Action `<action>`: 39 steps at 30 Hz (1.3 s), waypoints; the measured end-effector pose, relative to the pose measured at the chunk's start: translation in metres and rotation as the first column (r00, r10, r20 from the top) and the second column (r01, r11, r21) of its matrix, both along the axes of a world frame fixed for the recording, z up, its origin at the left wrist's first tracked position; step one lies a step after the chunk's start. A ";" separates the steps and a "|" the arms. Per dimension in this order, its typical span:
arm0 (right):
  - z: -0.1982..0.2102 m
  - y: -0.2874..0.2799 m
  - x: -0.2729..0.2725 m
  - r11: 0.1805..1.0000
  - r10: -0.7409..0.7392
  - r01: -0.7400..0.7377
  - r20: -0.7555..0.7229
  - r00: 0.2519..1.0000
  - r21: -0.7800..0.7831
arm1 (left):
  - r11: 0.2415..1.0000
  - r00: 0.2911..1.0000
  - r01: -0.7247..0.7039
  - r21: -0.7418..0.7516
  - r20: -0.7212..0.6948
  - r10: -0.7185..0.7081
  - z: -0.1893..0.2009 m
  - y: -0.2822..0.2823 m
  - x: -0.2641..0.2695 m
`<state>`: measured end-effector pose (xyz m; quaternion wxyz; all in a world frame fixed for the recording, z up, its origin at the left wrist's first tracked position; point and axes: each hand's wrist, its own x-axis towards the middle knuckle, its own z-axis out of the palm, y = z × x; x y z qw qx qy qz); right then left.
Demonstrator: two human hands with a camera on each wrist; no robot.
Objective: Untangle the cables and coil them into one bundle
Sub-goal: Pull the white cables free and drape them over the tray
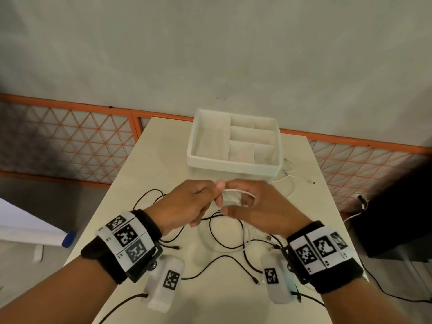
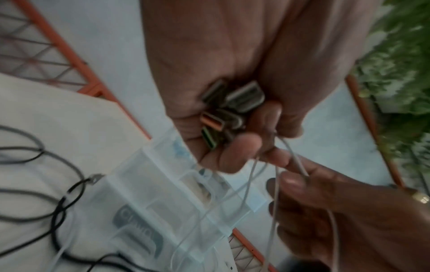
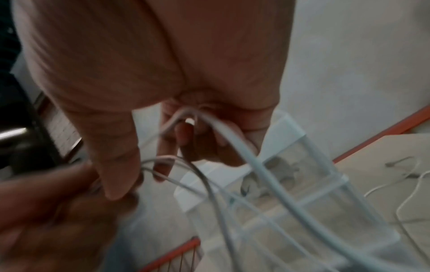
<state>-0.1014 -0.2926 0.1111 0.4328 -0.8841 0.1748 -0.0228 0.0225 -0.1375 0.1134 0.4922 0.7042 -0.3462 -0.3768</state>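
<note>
Both hands meet above the middle of the table. My left hand (image 1: pixel 198 199) grips a bunch of USB plugs (image 2: pixel 223 110) in its palm, and thin white cables (image 2: pixel 295 160) run out from its fingertips. My right hand (image 1: pixel 247 202) holds a loop of white cable (image 1: pixel 236 191) curled round its fingers (image 3: pixel 186 139); its thumb and forefinger pinch the strands right beside the left hand. Several black cables (image 1: pixel 224 239) lie tangled on the table under the wrists. Another white cable (image 1: pixel 289 176) trails on the table at the right.
A white divided tray (image 1: pixel 233 163) stands just beyond the hands, its compartments showing nothing inside. The cream table (image 1: pixel 131 195) is narrow, with edges close on both sides. An orange lattice fence (image 1: pixel 70 136) runs behind it. A dark box (image 1: pixel 397 218) sits at the right.
</note>
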 end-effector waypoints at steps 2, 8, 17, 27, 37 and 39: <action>-0.013 0.000 0.003 0.998 0.054 -0.055 -0.086 0.995 -0.019 | 0.997 0.999 -0.034 -0.070 0.013 0.035 0.009 -0.003 0.001; -0.060 -0.072 -0.019 0.899 -0.345 0.186 -0.380 0.858 -0.396 | 0.999 0.991 0.053 0.007 0.125 -0.054 0.013 0.017 0.026; -0.065 -0.082 -0.017 0.741 -0.502 0.595 0.331 0.799 -0.312 | 0.848 0.922 0.038 0.529 0.309 -0.234 -0.069 0.004 0.024; -0.074 -0.019 -0.017 0.991 -0.106 0.081 -0.254 0.961 -0.109 | 0.958 0.902 0.081 0.277 0.388 -0.189 -0.075 -0.015 0.010; -0.113 -0.037 -0.025 0.881 -0.324 0.376 0.213 0.922 -0.288 | 0.922 0.946 -0.084 0.377 0.322 -0.045 -0.095 -0.005 0.002; -0.130 -0.025 -0.034 0.916 -0.266 0.273 0.064 0.962 -0.292 | 0.909 0.949 -0.209 0.361 0.298 0.100 -0.101 -0.001 0.005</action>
